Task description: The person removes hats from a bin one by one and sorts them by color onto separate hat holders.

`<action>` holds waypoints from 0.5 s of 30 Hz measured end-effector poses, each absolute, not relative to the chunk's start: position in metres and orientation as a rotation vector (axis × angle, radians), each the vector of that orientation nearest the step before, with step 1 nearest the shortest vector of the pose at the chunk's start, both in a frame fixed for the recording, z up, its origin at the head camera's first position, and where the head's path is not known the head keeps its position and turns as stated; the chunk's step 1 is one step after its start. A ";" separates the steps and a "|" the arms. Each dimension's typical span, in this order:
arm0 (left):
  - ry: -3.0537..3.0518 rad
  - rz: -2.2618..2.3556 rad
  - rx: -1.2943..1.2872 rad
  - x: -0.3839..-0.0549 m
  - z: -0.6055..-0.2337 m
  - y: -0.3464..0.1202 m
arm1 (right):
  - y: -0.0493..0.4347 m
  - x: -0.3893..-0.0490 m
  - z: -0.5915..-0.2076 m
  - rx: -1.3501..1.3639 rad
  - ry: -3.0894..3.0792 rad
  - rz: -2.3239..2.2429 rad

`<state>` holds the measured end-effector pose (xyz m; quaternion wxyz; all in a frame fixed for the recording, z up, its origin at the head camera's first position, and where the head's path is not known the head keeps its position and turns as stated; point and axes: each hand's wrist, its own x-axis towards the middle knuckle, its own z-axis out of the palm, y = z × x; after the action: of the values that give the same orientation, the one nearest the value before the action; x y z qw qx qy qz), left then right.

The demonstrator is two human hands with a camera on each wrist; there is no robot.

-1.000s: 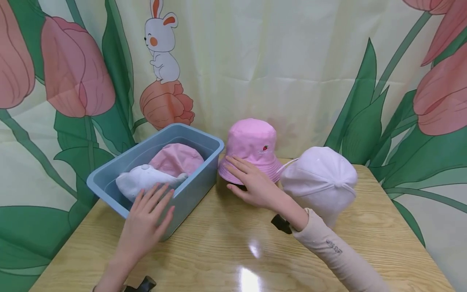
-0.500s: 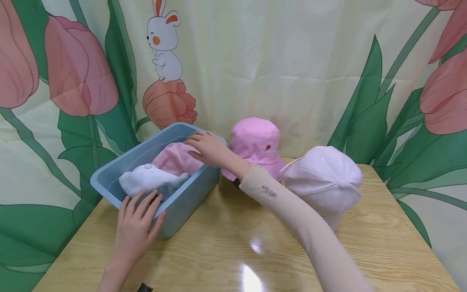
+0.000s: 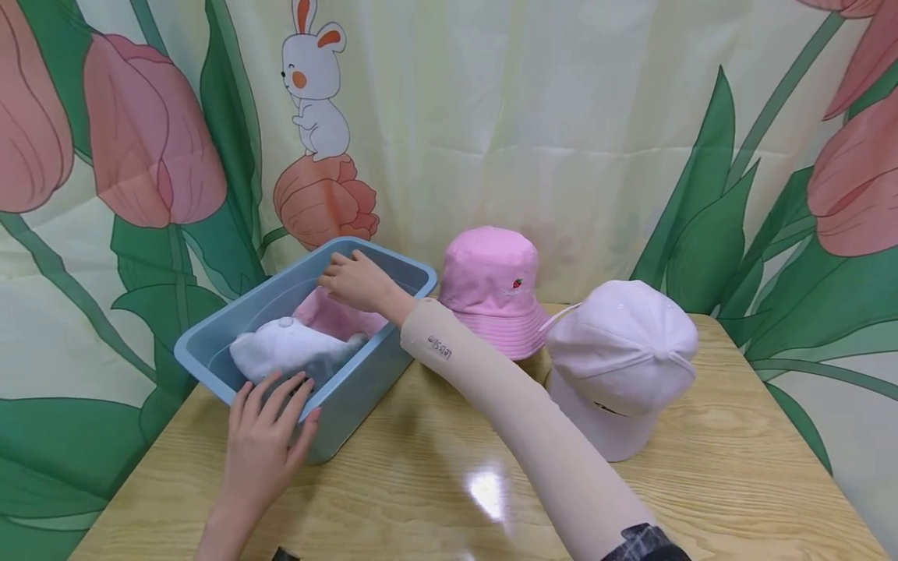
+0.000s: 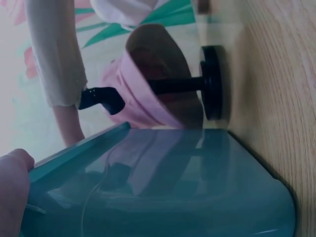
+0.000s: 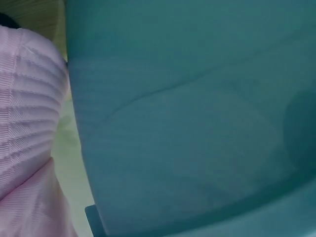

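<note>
A: Bin [image 3: 365, 386]?
B: Smooth plastic, glossy outside with soft reflections.
A: Bucket hat [image 3: 487, 273]?
B: Pink cloth, matt; brim ridged with stitching.
A: White cap [image 3: 624, 351]?
B: Matt cloth, seamed.
A: Surface [image 3: 744, 460]?
B: Wood grain, glossy, bright glare.
A: Curtain [image 3: 561, 117]?
B: Printed cloth, lightly creased.
A: Sleeve [image 3: 505, 397]?
B: Matt cloth.
A: Stand [image 4: 211, 84]?
B: Black, smooth; plastic or metal, can't tell.

Blue bin wall [image 5: 187, 123], ribbed pink hat [image 5: 27, 113] beside it
</note>
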<state>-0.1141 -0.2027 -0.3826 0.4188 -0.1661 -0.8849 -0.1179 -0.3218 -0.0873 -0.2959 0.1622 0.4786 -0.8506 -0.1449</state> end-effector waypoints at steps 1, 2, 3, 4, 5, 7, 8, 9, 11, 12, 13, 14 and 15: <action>-2.216 -0.293 -0.419 -0.114 -0.383 -0.203 | -0.088 -0.322 -0.297 1.357 -2.427 -0.447; -2.212 -0.292 -0.421 -0.115 -0.383 -0.202 | -0.089 -0.322 -0.298 1.346 -2.423 -0.477; -2.209 -0.290 -0.423 -0.115 -0.383 -0.202 | -0.089 -0.322 -0.300 1.338 -2.423 -0.494; -2.202 -0.290 -0.425 -0.115 -0.383 -0.202 | -0.090 -0.321 -0.301 1.333 -2.425 -0.504; -2.201 -0.287 -0.425 -0.115 -0.382 -0.201 | -0.090 -0.321 -0.302 1.330 -2.432 -0.507; -2.195 -0.287 -0.425 -0.115 -0.382 -0.201 | -0.090 -0.320 -0.304 1.327 -2.445 -0.498; -2.194 -0.288 -0.424 -0.115 -0.382 -0.201 | -0.091 -0.320 -0.305 1.326 -2.452 -0.488; -2.193 -0.288 -0.422 -0.115 -0.382 -0.201 | -0.091 -0.320 -0.306 1.325 -2.461 -0.477; -2.194 -0.285 -0.420 -0.114 -0.382 -0.201 | -0.090 -0.319 -0.305 1.315 -2.468 -0.463; -2.192 -0.284 -0.419 -0.114 -0.382 -0.201 | -0.090 -0.319 -0.304 1.312 -2.466 -0.454; -2.189 -0.282 -0.418 -0.114 -0.382 -0.201 | -0.090 -0.318 -0.302 1.310 -2.463 -0.447; -2.184 -0.280 -0.417 -0.114 -0.382 -0.201 | -0.090 -0.318 -0.300 1.310 -2.458 -0.437; -2.180 -0.276 -0.414 -0.114 -0.382 -0.202 | -0.090 -0.318 -0.297 1.310 -2.450 -0.429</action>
<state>-0.1145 -0.2015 -0.3818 0.4375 -0.1663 -0.8767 -0.1112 -0.3176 -0.0897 -0.2966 0.1644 0.4597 -0.8597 -0.1505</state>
